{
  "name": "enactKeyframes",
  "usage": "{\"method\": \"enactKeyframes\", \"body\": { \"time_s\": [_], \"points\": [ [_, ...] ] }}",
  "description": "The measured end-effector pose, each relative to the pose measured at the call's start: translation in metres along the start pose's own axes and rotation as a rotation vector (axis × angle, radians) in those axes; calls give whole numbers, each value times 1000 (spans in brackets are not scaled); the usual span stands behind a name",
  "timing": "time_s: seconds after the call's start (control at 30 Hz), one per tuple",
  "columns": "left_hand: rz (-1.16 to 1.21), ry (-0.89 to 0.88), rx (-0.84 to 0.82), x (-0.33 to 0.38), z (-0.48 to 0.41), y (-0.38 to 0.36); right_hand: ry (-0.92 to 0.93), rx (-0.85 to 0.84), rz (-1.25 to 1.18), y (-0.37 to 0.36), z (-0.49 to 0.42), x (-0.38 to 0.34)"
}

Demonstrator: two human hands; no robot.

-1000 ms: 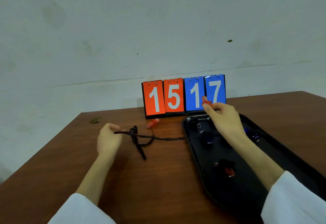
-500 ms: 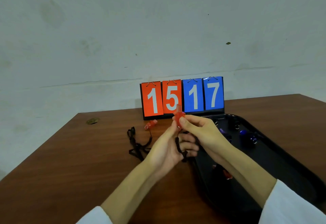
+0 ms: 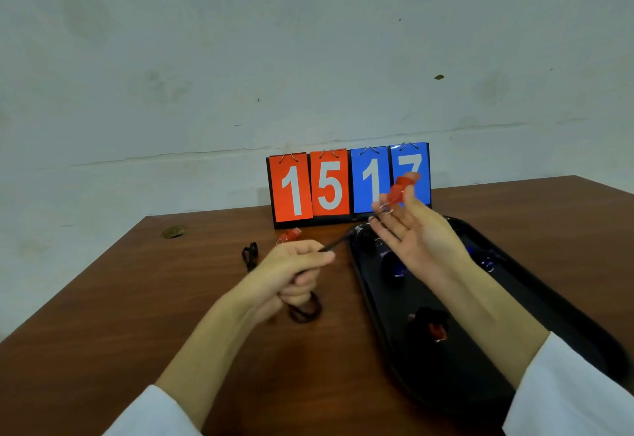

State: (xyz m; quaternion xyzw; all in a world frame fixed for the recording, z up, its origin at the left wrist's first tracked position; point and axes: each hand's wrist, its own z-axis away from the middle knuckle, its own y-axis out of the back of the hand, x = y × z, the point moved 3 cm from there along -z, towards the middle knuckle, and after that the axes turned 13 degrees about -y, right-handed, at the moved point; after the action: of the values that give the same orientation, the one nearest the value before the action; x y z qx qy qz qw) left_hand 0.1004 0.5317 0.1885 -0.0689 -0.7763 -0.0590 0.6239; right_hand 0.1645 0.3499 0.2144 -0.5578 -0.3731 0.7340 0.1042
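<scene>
Change: Half a second ago your hands were bunched together in front of the orange 5. Now they have drawn apart, and the red whistle [image 3: 399, 190] has moved right, in front of the blue 7.
Left hand: Your left hand [image 3: 291, 274] sits low over the worktop [image 3: 137, 298] with its fingers curled. Thumb and forefinger pinch the black cord [image 3: 338, 242].
Right hand: Your right hand [image 3: 420, 240] is raised over the far end of the tray [image 3: 429, 377], palm turned toward you. The lower fingers are spread and loose, while the thumb and forefinger tips pinch the red whistle.
Cord: It runs almost straight from your left pinch up toward the metal ring [image 3: 386, 209] hanging under the whistle. Blur hides whether the two are joined. A slack loop drops below your left hand; you cannot tell whether it touches the worktop.
Whistle: Small, translucent red and tilted, smeared by motion, held well above the tray in front of the scoreboard [image 3: 329, 185].
Tray: Black, on your right. It holds blue whistles [image 3: 398, 265] at the far end and a tray whistle [image 3: 434, 329], red with a dark cord bundle, nearer you.
Worktop: A second red whistle [image 3: 290, 235] lies just before the scoreboard, with a spare lanyard [image 3: 249, 256] beside it.
</scene>
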Motion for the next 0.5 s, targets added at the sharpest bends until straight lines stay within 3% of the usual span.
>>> {"method": "enactKeyframes", "body": {
  "time_s": [0.1, 0.17, 0.27, 0.33, 0.43, 0.5],
  "points": [
    [-136, -9, 357, -3, -3, 51, 25, 19, -169, 7, 1, -10],
    [-53, -26, 675, -12, 1, 80, 27, 19, -95, 8, 1, -11],
    [122, 20, 1022, -23, 14, 99, 60, 59, 118, 9, -1, -8],
    [139, 45, 1141, -23, 18, 106, 111, 88, 181, 9, 0, -10],
    [-168, 169, 1173, -19, 14, 104, 130, 79, 209, 6, 2, -8],
    [-353, -20, 1152, -11, 15, 84, 102, 59, 266, 2, 3, -3]
  ]
}}
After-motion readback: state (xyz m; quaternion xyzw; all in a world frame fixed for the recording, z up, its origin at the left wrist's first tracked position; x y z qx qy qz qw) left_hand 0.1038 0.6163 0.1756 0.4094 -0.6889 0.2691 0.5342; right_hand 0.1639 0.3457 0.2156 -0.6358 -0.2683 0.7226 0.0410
